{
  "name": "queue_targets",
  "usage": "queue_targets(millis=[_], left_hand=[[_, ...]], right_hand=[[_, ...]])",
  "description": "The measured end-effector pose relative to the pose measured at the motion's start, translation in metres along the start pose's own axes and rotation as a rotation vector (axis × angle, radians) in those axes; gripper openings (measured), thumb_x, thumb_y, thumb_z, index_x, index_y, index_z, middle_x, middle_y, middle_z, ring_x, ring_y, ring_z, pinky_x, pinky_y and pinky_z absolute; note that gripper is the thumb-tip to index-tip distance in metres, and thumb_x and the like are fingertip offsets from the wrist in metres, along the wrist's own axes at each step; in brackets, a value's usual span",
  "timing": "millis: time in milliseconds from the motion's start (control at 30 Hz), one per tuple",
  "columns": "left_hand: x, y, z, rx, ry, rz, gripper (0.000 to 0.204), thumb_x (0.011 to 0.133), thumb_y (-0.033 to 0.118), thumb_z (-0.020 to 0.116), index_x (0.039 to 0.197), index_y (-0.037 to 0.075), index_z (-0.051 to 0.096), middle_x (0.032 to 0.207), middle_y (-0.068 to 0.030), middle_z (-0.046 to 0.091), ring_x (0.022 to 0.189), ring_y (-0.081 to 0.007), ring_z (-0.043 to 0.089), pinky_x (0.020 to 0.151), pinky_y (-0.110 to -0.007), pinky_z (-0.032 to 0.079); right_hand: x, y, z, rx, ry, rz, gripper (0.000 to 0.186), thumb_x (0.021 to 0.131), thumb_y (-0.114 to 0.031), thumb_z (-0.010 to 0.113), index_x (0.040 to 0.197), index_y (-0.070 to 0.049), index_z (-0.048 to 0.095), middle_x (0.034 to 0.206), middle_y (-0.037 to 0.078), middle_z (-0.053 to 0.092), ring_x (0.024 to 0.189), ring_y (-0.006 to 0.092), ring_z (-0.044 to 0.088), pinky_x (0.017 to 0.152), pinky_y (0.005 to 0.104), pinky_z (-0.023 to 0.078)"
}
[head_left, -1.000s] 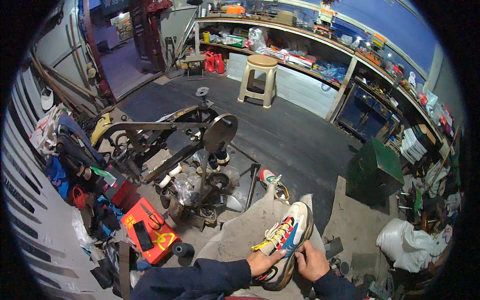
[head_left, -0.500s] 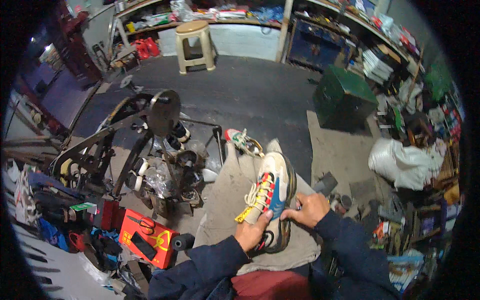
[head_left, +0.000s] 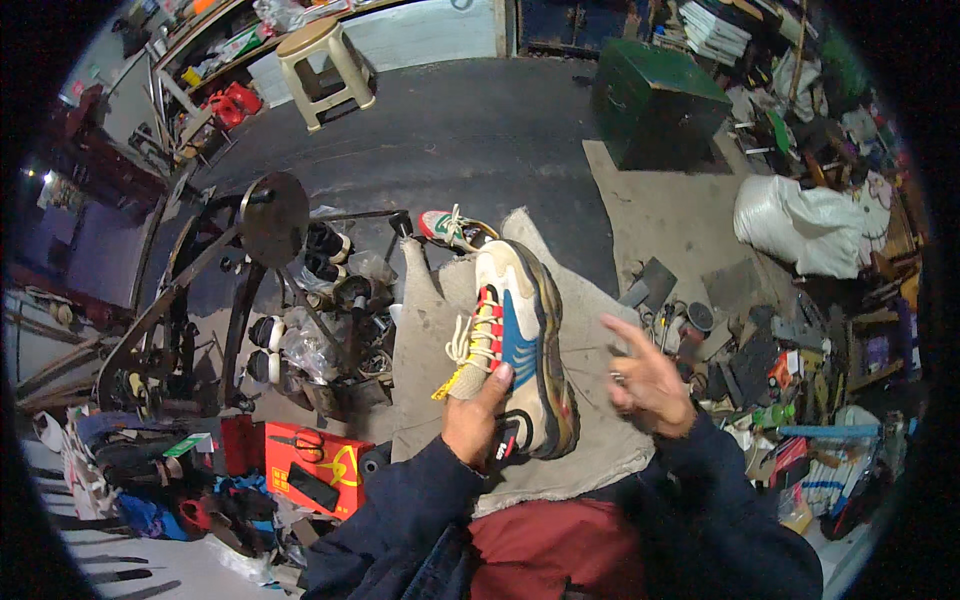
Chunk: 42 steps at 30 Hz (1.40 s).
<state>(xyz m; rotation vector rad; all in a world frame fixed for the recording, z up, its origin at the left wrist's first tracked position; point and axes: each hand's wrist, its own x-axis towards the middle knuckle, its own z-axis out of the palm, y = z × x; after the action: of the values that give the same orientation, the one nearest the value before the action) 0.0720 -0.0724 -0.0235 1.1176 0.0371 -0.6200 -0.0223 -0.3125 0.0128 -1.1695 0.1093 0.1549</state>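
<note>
A chunky sneaker (head_left: 520, 345) in cream, blue, red and yellow rests on its side on a grey cloth (head_left: 590, 440) over my lap, toe pointing away. Around its collar my left hand (head_left: 472, 425) is closed, thumb on the blue-white side near the laces. To the right and apart from the shoe is my right hand (head_left: 645, 380), slightly blurred; its index finger stretches out while the others curl in around a small glint I cannot make out. Beyond the cloth's far edge lies a second sneaker (head_left: 450, 228) with red and green parts.
A dark metal hand-cranked machine (head_left: 275, 220) stands at left, with shoes and plastic bags under it. Nearer, scissors (head_left: 300, 446) and a black phone (head_left: 313, 487) lie on an orange-red box (head_left: 345, 465). Loose tools and scraps (head_left: 700, 320), a white sack (head_left: 800, 225) and a green box (head_left: 660, 105) are at right.
My right hand has come off the sneaker's side and moved up and right, its index finger extending. The left hand keeps its hold on the shoe. The whole view has shifted.
</note>
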Motion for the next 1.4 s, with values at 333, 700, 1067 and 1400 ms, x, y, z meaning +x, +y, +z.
queue_targets(millis=[333,700,1067,1400], left_hand=[[0.016,0.006,0.013,0.111,0.147,-0.103,0.032,0.101,0.014,0.064,0.130,0.000,0.062,0.117,-0.0085,0.070,0.099,-0.0192,0.069,0.087,-0.035,0.056],[-0.049,0.077,-0.036,0.761,0.035,0.211,0.022,0.098,0.016,0.067,0.086,-0.003,0.070,0.092,-0.0151,0.074,0.085,-0.0184,0.068,0.075,-0.031,0.053],[-0.034,0.050,-0.126,-0.204,0.295,0.307,0.038,0.111,0.037,0.048,0.081,0.015,0.053,0.058,0.0040,0.029,0.047,-0.0123,0.029,0.053,-0.035,0.046],[-0.041,0.068,-0.054,1.012,0.400,0.967,0.040,0.103,0.029,0.059,0.069,0.009,0.055,0.064,-0.0036,0.051,0.056,-0.0164,0.051,0.052,-0.029,0.038]], right_hand=[[-0.023,-0.013,-0.006,-0.019,0.170,-0.126,0.022,0.093,-0.018,0.063,0.076,-0.006,0.053,0.067,-0.002,0.051,0.054,0.0102,0.045,0.050,0.0247,0.033],[0.045,0.026,0.018,-1.107,0.257,-0.301,0.050,0.068,-0.035,0.095,0.086,-0.006,0.059,0.079,0.004,0.059,0.062,0.0175,0.056,0.058,0.0328,0.049],[0.047,0.028,0.024,-1.106,0.266,-0.162,0.062,0.070,-0.044,0.091,0.104,-0.007,0.056,0.095,0.008,0.066,0.074,0.0246,0.068,0.064,0.0385,0.056],[0.046,0.025,0.025,-1.012,0.283,-0.148,0.051,0.077,-0.032,0.089,0.105,-0.007,0.055,0.094,0.008,0.066,0.071,0.0238,0.067,0.065,0.0371,0.055]])
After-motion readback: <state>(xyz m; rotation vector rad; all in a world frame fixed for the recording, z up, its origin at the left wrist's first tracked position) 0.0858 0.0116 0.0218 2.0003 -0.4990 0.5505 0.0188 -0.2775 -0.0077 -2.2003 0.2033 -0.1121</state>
